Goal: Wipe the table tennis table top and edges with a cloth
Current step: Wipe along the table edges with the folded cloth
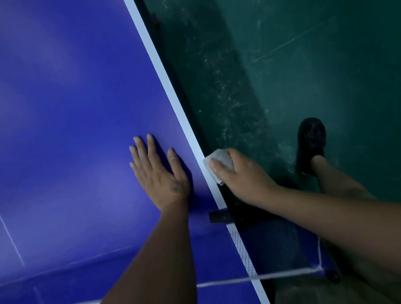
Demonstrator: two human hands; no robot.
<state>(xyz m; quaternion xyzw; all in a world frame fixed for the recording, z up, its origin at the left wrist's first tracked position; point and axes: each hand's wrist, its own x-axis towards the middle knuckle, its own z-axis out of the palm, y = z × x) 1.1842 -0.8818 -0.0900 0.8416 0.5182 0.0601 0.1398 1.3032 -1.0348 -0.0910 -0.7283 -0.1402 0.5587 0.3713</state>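
Edge-wiping step in hand; right hand [241, 172] grips crumpled white cloth [217, 165] against side edge of blue table tennis table [51, 119], just beyond black net clamp [221, 216]; left hand [157, 172] flat, fingers straight, on top beside edge; next: slide cloth along edge, pressure kept.

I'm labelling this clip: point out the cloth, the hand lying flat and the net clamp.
crumpled white cloth [220, 156]: head view, exposed fold at its top.
left hand [159, 177]: head view, back of the hand.
black net clamp [219, 217]: head view, its flat top arm.
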